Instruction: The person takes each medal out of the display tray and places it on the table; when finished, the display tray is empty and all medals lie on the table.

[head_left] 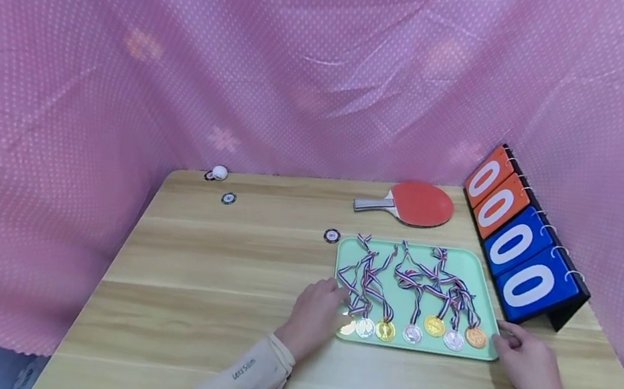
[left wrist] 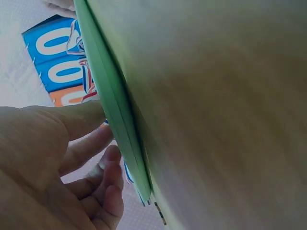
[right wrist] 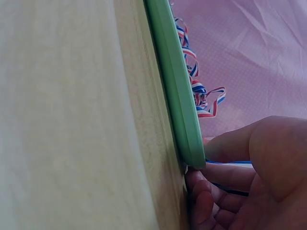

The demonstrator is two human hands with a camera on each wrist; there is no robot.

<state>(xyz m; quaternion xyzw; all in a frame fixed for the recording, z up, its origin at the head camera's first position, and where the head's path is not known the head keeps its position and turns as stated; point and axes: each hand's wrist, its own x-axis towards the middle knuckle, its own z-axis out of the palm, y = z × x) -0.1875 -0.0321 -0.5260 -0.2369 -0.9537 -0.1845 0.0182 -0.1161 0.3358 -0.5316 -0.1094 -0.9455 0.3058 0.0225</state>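
A light green tray (head_left: 399,343) holds several gold, silver and bronze medals on striped ribbons, the discs lined up along its near side. My left hand (head_left: 321,310) reaches over the tray's left rim, partly covering the leftmost gold medal (head_left: 348,326). In the left wrist view its thumb and index finger (left wrist: 85,151) pass behind the rim, and the other fingers are curled above it. I cannot tell whether they pinch the medal. My right hand (head_left: 528,365) pinches the tray's near right corner, thumb above and index finger (right wrist: 230,175) below, near the bronze medal (head_left: 476,336).
A flip scoreboard (head_left: 522,246) showing zeros stands along the right side. Behind the tray lies a red table tennis bat (head_left: 422,204). One chip (head_left: 332,236) lies by the tray's far left corner, another chip (head_left: 228,198) farther left, and a white ball (head_left: 220,173) at the back.
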